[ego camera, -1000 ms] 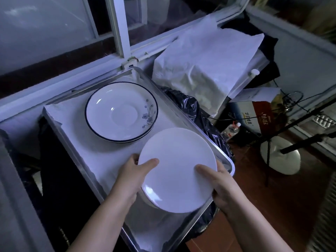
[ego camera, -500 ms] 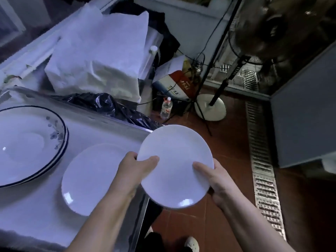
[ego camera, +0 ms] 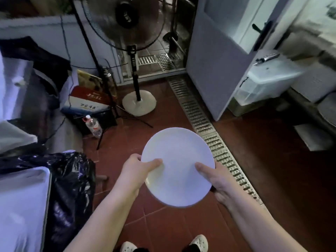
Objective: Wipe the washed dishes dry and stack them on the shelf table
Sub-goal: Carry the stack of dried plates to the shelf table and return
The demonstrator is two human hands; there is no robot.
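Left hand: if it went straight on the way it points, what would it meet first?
The left hand points up-right and grips the white plate at its left rim, so the plate comes first. Beyond that, probably the floor drain grate, though depth is unclear.

Dim, bluish indoor light. Daylight enters through the door (ego camera: 234, 24) at upper right. Edges bend and smear with blur.

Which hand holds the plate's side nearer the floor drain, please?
The right hand, beside the floor drain; the left hand grips the white plate's opposite rim.
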